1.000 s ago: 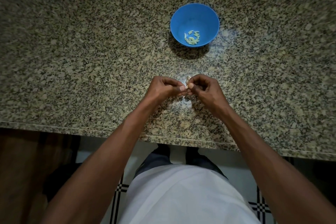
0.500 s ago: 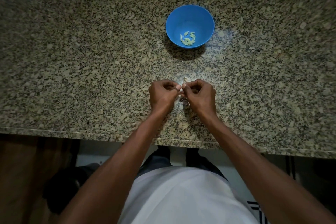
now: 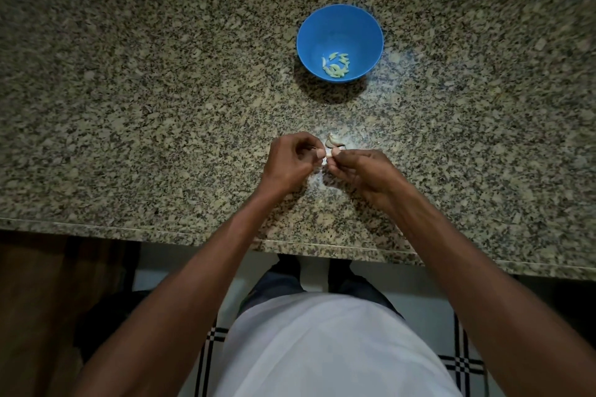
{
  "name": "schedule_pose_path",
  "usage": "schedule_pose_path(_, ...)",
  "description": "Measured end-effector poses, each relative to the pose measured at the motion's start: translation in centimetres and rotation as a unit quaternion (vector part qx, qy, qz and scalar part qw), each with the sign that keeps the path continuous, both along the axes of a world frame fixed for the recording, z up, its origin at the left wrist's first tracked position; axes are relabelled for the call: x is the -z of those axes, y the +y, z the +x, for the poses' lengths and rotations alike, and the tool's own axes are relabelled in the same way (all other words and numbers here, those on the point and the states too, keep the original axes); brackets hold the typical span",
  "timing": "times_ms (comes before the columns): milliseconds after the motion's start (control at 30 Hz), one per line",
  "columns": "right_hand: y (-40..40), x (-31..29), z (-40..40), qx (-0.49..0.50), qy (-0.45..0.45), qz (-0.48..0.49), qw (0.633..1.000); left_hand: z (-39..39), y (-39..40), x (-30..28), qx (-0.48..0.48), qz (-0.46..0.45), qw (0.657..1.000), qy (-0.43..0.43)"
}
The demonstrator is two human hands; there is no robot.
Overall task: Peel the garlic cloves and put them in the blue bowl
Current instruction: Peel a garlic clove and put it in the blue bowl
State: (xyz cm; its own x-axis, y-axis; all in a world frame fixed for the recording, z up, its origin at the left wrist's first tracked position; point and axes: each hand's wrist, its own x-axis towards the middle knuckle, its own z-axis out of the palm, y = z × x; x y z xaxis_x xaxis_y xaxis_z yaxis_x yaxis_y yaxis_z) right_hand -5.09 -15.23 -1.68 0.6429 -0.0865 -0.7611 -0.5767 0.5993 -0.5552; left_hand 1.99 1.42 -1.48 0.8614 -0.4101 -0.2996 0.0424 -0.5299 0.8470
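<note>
At the centre of the frame, the left hand and right hand meet fingertip to fingertip above the granite counter. Both have their fingers curled, pinching a small clove between them; most of it is hidden by the fingers. Just above the hands, pale bits of garlic lie on the counter. Higher up, right of centre, the blue bowl stands well apart from the hands, with a small heap of peeled cloves at its bottom. Along the lower edge a white shirt shows.
</note>
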Motion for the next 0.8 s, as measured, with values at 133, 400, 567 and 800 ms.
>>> schedule_pose_path(133, 0.0, -0.6, 0.3, 0.044, 0.041, 0.095, 0.994, 0.5, 0.4, -0.2, 0.068, -0.009, 0.994, -0.088)
schedule_pose_path(400, 0.4, -1.0, 0.5, 0.038, 0.047, 0.073, 0.995, 0.6, 0.7, 0.7, 0.142, 0.038, 0.949, -0.281)
schedule_pose_path(567, 0.5, -1.2, 0.3, 0.055, 0.002, 0.047, 0.997, -0.2, 0.3, 1.1, 0.107, 0.034, 0.957, -0.266)
schedule_pose_path(800, 1.1, -0.4, -0.6, 0.012, -0.093, -0.113, 0.989, -0.9, -0.1, 0.9, -0.056, -0.099, 0.993, 0.029)
